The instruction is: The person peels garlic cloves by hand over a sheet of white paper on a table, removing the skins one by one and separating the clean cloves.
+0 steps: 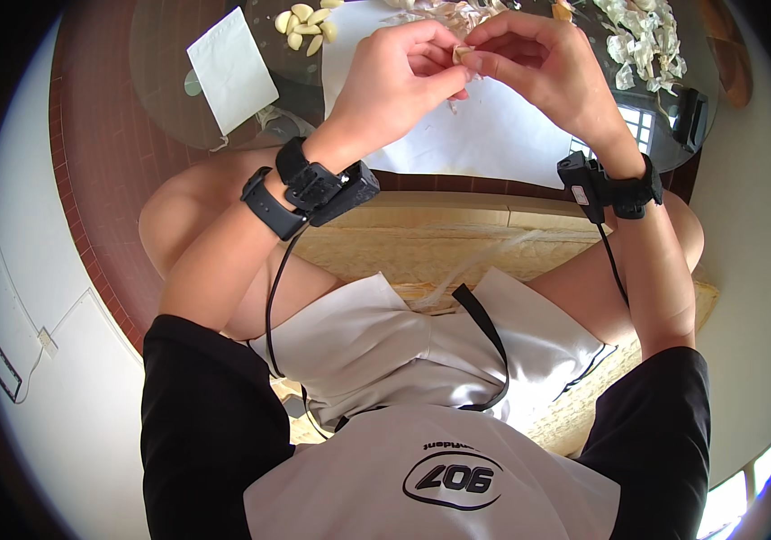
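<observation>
My left hand (402, 84) and my right hand (551, 71) meet above a white sheet (466, 145), holding a small garlic clove (460, 54) between their fingertips. Some skin seems to cling to the clove, though the fingers partly cover it. Peeled garlic cloves (306, 29) lie in a small group beyond my left hand, at the sheet's left edge. Behind both hands, loose garlic skins (449, 15) are spread over the sheet's far part. An orange-brown piece (562, 10), perhaps an unpeeled clove, shows just past my right hand.
A larger heap of papery garlic skins (642, 47) sits at the right on the glass tabletop (169, 81). To the left lies a white drawstring pouch (233, 71). A dark object (692, 121) stands near the right rim. Cabled black devices (338, 192) are strapped to both wrists.
</observation>
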{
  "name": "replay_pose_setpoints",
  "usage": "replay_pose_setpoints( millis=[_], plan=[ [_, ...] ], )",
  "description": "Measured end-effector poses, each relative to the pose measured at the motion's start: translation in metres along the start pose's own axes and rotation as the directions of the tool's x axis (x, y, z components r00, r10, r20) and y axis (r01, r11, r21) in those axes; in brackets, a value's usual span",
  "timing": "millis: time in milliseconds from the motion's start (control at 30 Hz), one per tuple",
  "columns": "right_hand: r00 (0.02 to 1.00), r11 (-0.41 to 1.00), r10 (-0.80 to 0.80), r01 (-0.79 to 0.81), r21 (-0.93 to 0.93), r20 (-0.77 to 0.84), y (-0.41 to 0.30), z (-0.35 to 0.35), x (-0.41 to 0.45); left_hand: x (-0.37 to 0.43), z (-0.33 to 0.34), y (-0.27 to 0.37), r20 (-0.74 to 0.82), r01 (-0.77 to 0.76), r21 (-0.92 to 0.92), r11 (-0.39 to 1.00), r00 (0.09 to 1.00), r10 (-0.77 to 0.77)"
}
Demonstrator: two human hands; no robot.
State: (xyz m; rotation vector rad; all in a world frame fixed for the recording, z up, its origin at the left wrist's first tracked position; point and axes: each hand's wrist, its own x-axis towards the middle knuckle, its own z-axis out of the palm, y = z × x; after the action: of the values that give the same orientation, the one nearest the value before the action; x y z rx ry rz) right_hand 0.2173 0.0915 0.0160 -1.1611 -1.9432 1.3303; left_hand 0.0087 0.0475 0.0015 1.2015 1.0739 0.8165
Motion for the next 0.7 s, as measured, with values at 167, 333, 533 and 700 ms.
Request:
replay_pose_setpoints(
  millis=[167,333,533,700],
  plan=[
    [1.000,0.999,0.002,-0.002,-0.040,0.011,-0.0038,-0.0004,-0.0003,0.0000,0.0002,0.0006,0.009,0.008,0.022,1.000,1.000,-0.008],
    [0.998,0.999,0.040,-0.039,-0.035,0.049,-0.0016,-0.0013,-0.0011,-0.0011,0.0013,-0.0004,0.011,0.012,0.058,0.998,1.000,-0.012],
    [0.990,0.995,0.098,-0.099,0.007,0.097,-0.0055,-0.0042,-0.0022,-0.0022,0.0025,-0.0004,0.038,-0.005,0.107,0.994,0.999,0.001],
    [0.992,0.996,0.092,-0.093,0.005,0.086,-0.0034,-0.0027,-0.0018,-0.0020,0.0034,0.0061,0.014,0.029,0.074,0.997,0.999,-0.030]
  ],
)
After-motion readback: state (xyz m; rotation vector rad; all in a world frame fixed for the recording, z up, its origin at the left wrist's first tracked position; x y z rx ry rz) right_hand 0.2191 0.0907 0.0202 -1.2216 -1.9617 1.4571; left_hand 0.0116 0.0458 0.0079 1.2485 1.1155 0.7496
